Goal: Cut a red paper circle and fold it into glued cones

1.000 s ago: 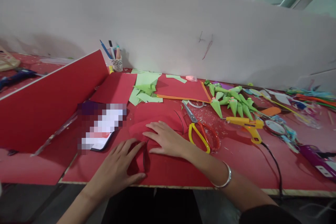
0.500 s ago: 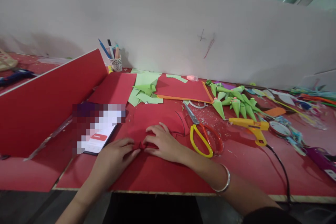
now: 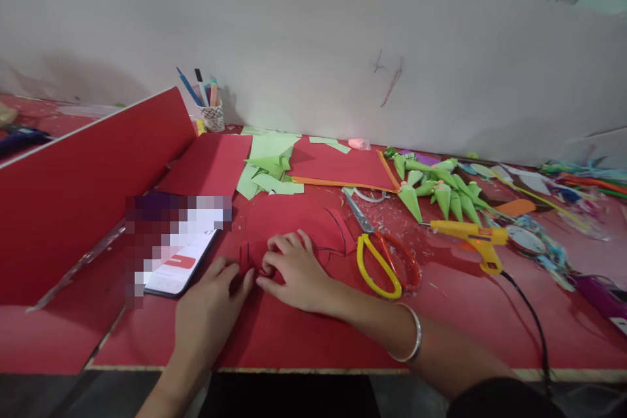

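Table (image 3: 470, 304) bears the paper (image 3: 294, 215), partly under my right hand (image 3: 294, 274). Since a second ago, my left hand (image 3: 210, 304) has curled from spread, suggesting finer edge work; I can't tell whether either grips.

The near paper (image 3: 289, 215) is red, the scissors (image 3: 366, 230) yellow- and red-handled, the glue gun (image 3: 467, 231) yellow, the cones (image 3: 443, 198) green, the far-left cup (image 3: 212, 118) white, crisscrossed black.

left hand (image 3: 208, 307), right hand (image 3: 296, 274) | at red paper (image 3: 289, 215) | scissors (image 3: 365, 223) (yellow-red handles) near
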The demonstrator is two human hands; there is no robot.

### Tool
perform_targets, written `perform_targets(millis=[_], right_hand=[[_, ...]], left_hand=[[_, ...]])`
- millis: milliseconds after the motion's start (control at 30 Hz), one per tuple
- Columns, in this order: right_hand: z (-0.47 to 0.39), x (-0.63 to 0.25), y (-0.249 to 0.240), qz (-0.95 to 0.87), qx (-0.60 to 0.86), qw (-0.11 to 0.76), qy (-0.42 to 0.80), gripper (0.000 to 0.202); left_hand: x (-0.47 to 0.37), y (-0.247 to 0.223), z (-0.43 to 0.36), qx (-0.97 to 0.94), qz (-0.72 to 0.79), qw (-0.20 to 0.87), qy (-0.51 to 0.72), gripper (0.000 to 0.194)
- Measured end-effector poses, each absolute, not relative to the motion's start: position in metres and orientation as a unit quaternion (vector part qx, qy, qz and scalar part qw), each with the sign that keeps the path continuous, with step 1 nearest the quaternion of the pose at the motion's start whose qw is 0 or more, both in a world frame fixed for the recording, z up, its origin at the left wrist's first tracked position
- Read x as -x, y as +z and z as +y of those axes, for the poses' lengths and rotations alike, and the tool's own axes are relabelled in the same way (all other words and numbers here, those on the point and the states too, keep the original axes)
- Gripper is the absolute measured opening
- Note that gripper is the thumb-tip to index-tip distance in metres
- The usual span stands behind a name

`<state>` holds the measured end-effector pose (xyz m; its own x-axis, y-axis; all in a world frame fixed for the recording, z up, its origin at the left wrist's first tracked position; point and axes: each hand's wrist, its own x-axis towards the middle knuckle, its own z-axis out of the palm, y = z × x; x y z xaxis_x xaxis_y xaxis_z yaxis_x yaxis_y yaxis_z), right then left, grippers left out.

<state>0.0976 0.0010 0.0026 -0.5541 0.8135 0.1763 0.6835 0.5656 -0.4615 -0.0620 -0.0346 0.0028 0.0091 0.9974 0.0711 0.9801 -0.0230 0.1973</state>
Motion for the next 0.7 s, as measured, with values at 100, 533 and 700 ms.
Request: perform_targets(millis=[100, 533, 700], right_hand=[[-0.001, -0.093, 0.002, -0.859, 0.452, 0.185, 0.156, 0.023], [0.0, -0.088, -0.001, -0.869, 0.453, 0.157, 0.119, 0.02], [0.0, -0.088, -0.002, -0.873, 0.448, 0.157, 0.112, 0.019]], left_hand=[[0.06, 0.006, -0.035, -0.699, 0.711, 0.047, 0.066, 0.027], [0.056, -0.003, -0.039, -0.706, 0.705, -0.05, 0.035, 0.028], [0.058, -0.01, -0.039, -0.719, 0.675, -0.125, 0.105, 0.023]])
